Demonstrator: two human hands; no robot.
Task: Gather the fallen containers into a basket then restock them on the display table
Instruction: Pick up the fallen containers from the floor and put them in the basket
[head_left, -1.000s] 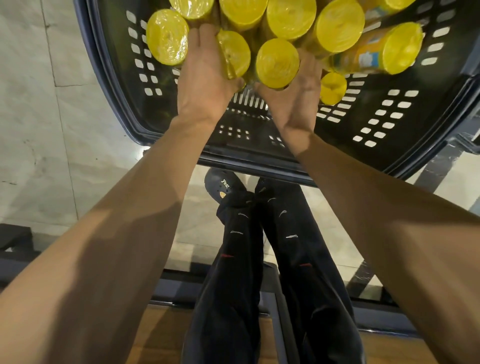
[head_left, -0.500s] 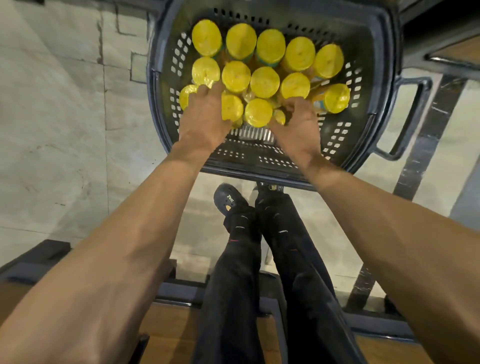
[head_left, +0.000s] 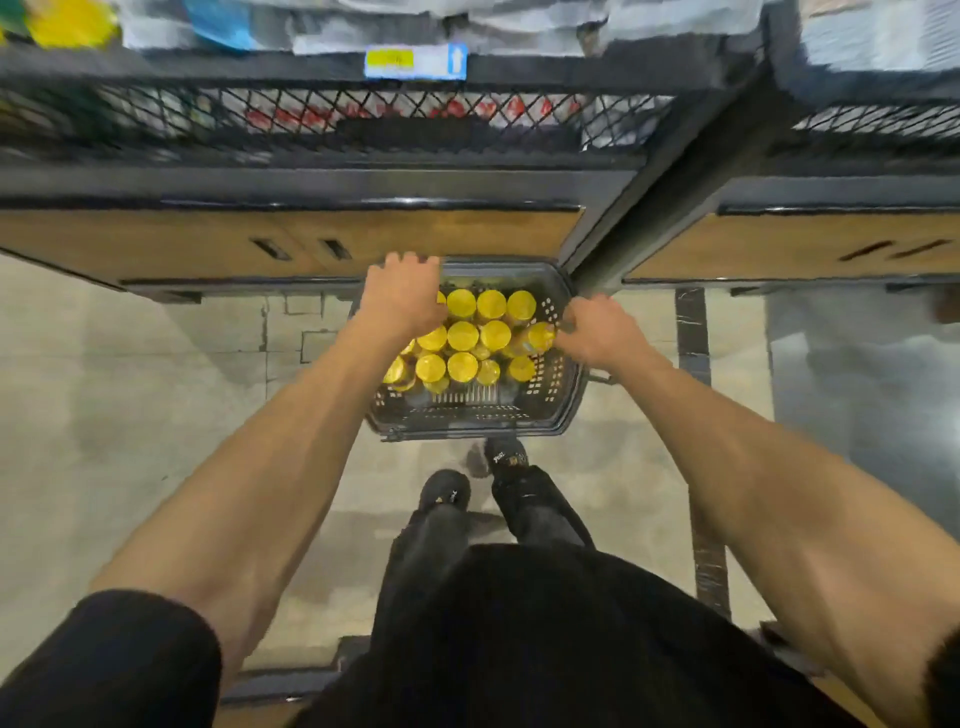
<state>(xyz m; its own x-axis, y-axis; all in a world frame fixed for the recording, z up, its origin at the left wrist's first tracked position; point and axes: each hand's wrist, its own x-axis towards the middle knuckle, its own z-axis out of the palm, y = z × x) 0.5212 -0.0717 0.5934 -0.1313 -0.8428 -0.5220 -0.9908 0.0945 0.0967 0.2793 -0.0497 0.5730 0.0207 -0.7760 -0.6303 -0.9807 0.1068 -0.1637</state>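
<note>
Yellow-lidded containers (head_left: 462, 335) stand packed in basket (head_left: 467, 421) on the floor, just in front of the wood-fronted display table (head_left: 156, 244). One tilted container (head_left: 537, 338) lies at the basket's right side. Left hand (head_left: 402, 299) is over the far-left corner, fingers bent down out of sight; can't tell if it grips anything. Right hand (head_left: 597, 330) is at the right rim, fingers curled toward the tilted container; blurred, hold unclear. Shoes (head_left: 444, 493) are near the basket's near edge.

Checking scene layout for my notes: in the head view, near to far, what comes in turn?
Shoes → basket holding the yellow-lidded containers → wooden cabinet front → black mesh panel → shelf label.
</note>
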